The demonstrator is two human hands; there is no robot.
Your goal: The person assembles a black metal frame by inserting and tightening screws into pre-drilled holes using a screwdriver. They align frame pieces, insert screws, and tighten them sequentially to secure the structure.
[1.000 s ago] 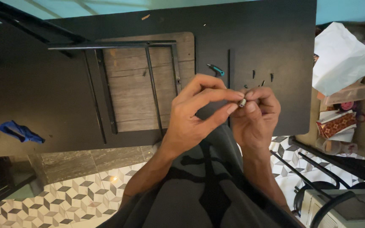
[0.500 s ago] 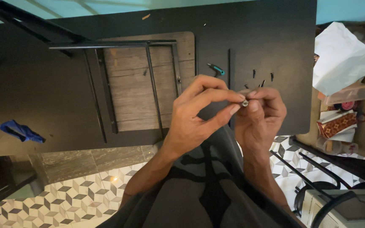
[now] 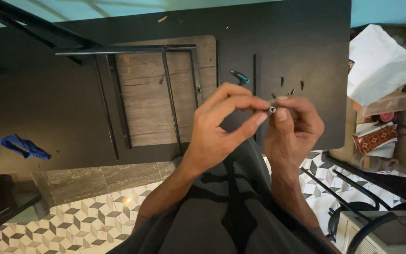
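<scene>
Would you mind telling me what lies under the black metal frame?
A wooden board lies under the frame, on the dark table. The left hand hides the board's lower right corner.

A home room: patterned geometric floor tiles (image 3: 90, 221) at lower left, a dark table (image 3: 48, 103) bearing a wooden panel with black metal frame (image 3: 160, 89), household clutter at right.

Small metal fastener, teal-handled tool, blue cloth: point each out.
small metal fastener (image 3: 272, 109), head view, its round end between the fingertips
teal-handled tool (image 3: 240, 77), head view, middle of the handle
blue cloth (image 3: 24, 146), head view, centre of the bundle
</scene>
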